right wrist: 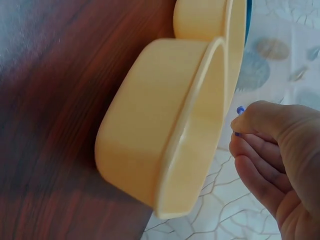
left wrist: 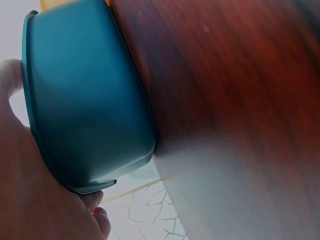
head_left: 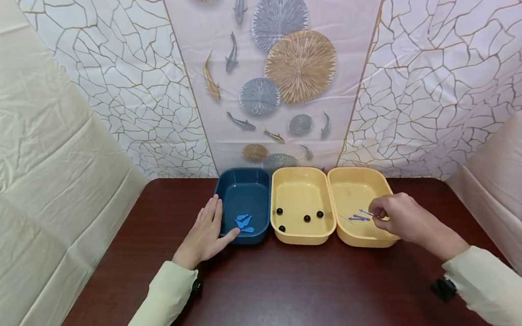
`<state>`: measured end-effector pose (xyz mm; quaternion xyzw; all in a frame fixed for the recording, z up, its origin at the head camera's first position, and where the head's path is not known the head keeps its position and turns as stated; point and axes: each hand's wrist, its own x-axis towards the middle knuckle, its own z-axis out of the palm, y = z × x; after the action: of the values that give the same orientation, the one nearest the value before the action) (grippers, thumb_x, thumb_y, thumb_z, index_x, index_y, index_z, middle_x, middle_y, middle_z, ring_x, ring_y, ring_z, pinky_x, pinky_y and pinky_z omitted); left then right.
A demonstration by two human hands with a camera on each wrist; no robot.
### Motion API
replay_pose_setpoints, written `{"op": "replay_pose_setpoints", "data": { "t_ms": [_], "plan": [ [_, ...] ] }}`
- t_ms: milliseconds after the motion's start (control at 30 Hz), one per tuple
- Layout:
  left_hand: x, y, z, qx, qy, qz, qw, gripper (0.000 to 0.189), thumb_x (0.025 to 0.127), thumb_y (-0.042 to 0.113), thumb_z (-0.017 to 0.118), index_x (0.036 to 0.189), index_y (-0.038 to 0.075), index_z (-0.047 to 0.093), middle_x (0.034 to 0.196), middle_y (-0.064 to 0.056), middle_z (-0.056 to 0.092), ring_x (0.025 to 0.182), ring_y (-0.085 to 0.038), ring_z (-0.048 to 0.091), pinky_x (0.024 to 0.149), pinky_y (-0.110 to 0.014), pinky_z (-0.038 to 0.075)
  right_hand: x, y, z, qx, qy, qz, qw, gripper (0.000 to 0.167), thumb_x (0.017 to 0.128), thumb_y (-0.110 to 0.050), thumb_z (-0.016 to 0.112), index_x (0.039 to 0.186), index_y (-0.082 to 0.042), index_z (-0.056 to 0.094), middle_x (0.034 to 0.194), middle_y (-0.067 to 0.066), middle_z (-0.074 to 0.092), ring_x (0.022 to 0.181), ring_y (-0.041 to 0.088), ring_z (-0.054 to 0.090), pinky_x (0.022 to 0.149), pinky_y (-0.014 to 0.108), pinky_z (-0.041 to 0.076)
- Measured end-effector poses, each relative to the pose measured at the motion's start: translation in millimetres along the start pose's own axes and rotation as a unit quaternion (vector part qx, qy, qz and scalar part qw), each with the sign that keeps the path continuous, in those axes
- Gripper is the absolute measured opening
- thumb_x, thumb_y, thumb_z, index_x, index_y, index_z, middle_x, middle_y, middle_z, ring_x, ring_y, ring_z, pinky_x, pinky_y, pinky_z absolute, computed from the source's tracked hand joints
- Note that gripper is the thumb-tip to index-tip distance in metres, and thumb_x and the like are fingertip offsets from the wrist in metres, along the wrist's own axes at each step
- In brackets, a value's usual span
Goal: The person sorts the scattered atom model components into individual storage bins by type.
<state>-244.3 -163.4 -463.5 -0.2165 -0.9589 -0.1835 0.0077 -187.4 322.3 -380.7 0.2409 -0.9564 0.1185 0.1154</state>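
My left hand (head_left: pixel 204 234) rests on the left rim of the dark blue tub (head_left: pixel 245 197), fingers straight and thumb stretched over the near corner. Small bright blue teardrop-shaped pieces (head_left: pixel 248 230) lie at the near end inside this tub. Over the right yellow tub (head_left: pixel 357 188), my right hand (head_left: pixel 403 218) pinches a thin purple stick (head_left: pixel 364 212) between thumb and forefinger. Several similar purple sticks (head_left: pixel 357 218) lie below on that tub's floor. From the right wrist view, only small ends of the pinched purple stick (right wrist: pixel 241 110) show; the fingers hide the rest.
Between the two tubs stands another yellow tub (head_left: pixel 300 190) holding several small black round pieces (head_left: pixel 307 218). All three tubs stand side by side at the far edge of a dark reddish-brown table (head_left: pixel 289 294). A patterned cloth (head_left: pixel 264 147) hangs behind them.
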Motion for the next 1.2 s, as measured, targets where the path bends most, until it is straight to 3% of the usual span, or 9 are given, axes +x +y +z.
{"op": "replay_pose_setpoints", "data": {
  "t_ms": [367,700,1000,1200],
  "plan": [
    [0.0,0.0,0.1,0.001,-0.002,-0.003,1.0,0.101,0.102,0.061,0.053,0.167,-0.005,0.013,0.178,-0.021,0.005,0.166,-0.04,0.01,0.134,-0.059,0.014,9.1,30.7,23.1,0.01,-0.018,0.06,0.998,0.009,0.083,0.003,0.077,0.091,-0.001,0.077,0.08,0.004,0.076,0.075,0.018,0.072,0.066,0.036,0.06],
    [-1.0,-1.0,-2.2,0.004,0.0,-0.003,1.0,0.101,0.102,0.061,0.053,0.167,-0.005,0.012,0.178,-0.021,0.005,0.166,-0.041,0.01,0.133,-0.059,0.015,14.7,51.5,51.2,-0.021,-0.037,0.068,0.9968,0.007,0.084,0.0,0.078,0.088,-0.005,0.074,0.08,0.004,0.069,0.072,0.019,0.063,0.066,0.038,0.055],
    [-0.7,-0.4,-1.2,0.004,0.002,-0.002,1.0,0.101,0.102,0.061,0.053,0.167,-0.005,0.014,0.178,-0.021,0.006,0.165,-0.041,0.012,0.133,-0.059,0.016,15.6,52.1,61.5,-0.027,-0.052,0.077,0.9953,0.008,0.084,-0.001,0.079,0.086,-0.005,0.072,0.079,0.004,0.067,0.07,0.017,0.059,0.064,0.036,0.053],
    [1.1,-0.2,-1.4,0.009,-0.005,-0.004,0.9999,0.101,0.102,0.062,0.052,0.167,-0.005,0.012,0.178,-0.02,0.005,0.166,-0.041,0.01,0.134,-0.059,0.015,13.2,54.9,60.3,-0.026,-0.059,0.084,0.9944,0.008,0.087,-0.005,0.08,0.093,-0.002,0.076,0.082,0.006,0.069,0.073,0.019,0.062,0.067,0.039,0.056]
  ]
}}
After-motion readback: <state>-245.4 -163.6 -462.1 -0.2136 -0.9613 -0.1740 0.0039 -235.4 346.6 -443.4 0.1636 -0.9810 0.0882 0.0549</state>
